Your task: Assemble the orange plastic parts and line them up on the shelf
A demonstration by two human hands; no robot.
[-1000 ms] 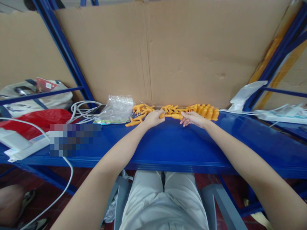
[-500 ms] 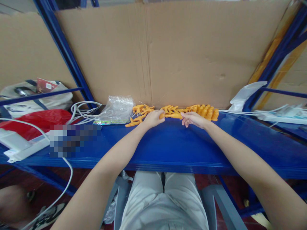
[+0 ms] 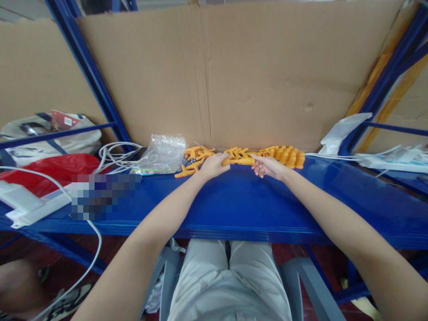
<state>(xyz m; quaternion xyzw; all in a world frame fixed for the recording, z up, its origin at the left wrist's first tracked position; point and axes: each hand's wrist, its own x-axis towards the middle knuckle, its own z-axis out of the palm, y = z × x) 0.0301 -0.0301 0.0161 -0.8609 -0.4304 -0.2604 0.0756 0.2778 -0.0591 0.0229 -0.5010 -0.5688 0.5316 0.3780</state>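
Observation:
My left hand (image 3: pixel 216 166) is closed around an orange plastic T-shaped handle (image 3: pixel 226 161), near the back of the blue table. A narrow shaft runs from it to a wider orange plastic sleeve (image 3: pixel 245 161), and the two lie in one line. My right hand (image 3: pixel 265 166) grips the sleeve's right end between thumb and fingers. Behind my hands lie several more orange T-shaped handles (image 3: pixel 238 153). Others (image 3: pixel 190 168) rest left of my left hand. To the right of my right hand, several orange sleeves (image 3: pixel 290 157) stand close together in rows.
A clear plastic bag (image 3: pixel 163 151) lies to the left, beside white cables (image 3: pixel 112 156) and a white power strip (image 3: pixel 36 207). Cardboard (image 3: pixel 261 71) closes off the back of the blue table (image 3: pixel 240 200). At far left, another person's leg (image 3: pixel 18 285) shows below the table.
My hands have hardly moved. The sleeve looks slightly turned, and the narrow shaft between it and the handle shows more plainly. My right fingers have shifted a little.

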